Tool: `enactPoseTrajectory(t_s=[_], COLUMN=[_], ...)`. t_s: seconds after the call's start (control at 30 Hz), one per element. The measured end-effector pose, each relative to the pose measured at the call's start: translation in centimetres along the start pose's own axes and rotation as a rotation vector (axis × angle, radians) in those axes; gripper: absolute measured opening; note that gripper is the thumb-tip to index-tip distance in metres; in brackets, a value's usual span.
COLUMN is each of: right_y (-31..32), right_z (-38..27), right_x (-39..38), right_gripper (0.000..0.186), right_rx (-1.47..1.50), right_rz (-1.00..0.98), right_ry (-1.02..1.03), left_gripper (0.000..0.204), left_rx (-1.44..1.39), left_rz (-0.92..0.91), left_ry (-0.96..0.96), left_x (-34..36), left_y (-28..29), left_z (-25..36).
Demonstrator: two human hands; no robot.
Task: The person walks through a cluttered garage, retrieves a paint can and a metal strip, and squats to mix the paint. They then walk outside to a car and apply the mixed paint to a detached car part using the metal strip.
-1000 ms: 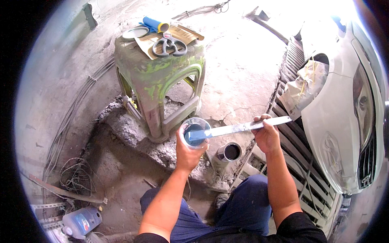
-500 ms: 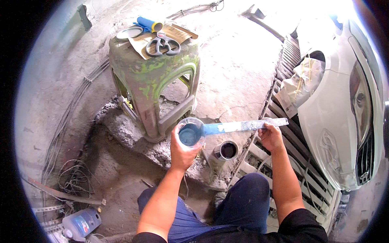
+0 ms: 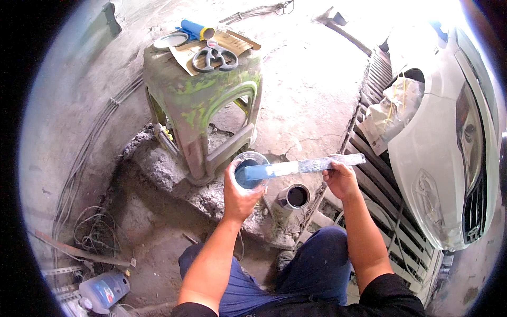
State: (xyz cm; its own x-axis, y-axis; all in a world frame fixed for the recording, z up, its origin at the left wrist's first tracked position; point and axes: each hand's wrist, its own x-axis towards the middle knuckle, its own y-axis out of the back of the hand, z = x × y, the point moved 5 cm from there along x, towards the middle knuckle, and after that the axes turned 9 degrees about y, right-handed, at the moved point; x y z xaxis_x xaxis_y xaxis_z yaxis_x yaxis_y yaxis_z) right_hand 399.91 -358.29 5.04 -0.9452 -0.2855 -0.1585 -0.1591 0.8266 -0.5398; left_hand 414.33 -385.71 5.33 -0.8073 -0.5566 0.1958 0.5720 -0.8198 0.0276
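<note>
A clear plastic cup (image 3: 250, 157) with dark blue-grey liquid is held in my left hand (image 3: 237, 194), fingers wrapped round it. My right hand (image 3: 339, 178) grips a flat stirring stick (image 3: 298, 166) near its right end. The stick lies level across the cup, its left part coated pale blue. Just below the stick, a metal can (image 3: 289, 206) of dark liquid stands on the concrete ledge. Beyond my hands is a worn green plastic stool (image 3: 195, 92), bearing black-handled scissors (image 3: 215, 59), a blue tube (image 3: 195, 29), a round lid (image 3: 170, 39) and brown paper (image 3: 237, 43).
A white car's front end (image 3: 433, 158) stands at the right beside a slatted grate (image 3: 385, 232), with paper wrapping (image 3: 396, 105) in its wheel arch. Cables (image 3: 97, 127) run along the left. A translucent jug (image 3: 103, 290) lies at the lower left, below tangled wire (image 3: 95, 232).
The stick's left tip was at the cup's right rim half a second ago and is now over the cup's inside. My right hand has shifted left with it.
</note>
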Motion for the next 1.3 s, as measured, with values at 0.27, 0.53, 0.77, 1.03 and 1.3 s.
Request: enactPoseTrajectory(t_s=[0.27,0.53,0.77,1.03,1.3], right_y=[3.2,2.4,1.7,2.2,0.4], right_z=[-3.6,-0.9,-4.4,-2.3,-2.4], right_x=[-0.3,-0.1,-1.1,-1.0,-1.4], right_gripper=[0.019,0.023,0.025,0.027,0.025], right_rx=[0.101,-0.037,0.061,0.048,0.212], right_rz=[0.037,0.086,-0.045,-0.014,-0.178], right_ry=[0.101,0.052,0.153,0.098,0.128], left_gripper=[0.078,0.078,0.076,0.075,0.076], left_rx=[0.120,0.060,0.061,-0.056,-0.054], left_rz=[-0.023,-0.007,-0.047,-0.052,-0.022], left_ry=[-0.022,0.035,0.024,0.101,0.086], left_x=[0.3,0.2,0.3,0.4,0.4], left_y=[0.5,-0.3,0.2,0.2,0.3], left_z=[-0.2,-0.3,-0.1,-0.3,-1.4])
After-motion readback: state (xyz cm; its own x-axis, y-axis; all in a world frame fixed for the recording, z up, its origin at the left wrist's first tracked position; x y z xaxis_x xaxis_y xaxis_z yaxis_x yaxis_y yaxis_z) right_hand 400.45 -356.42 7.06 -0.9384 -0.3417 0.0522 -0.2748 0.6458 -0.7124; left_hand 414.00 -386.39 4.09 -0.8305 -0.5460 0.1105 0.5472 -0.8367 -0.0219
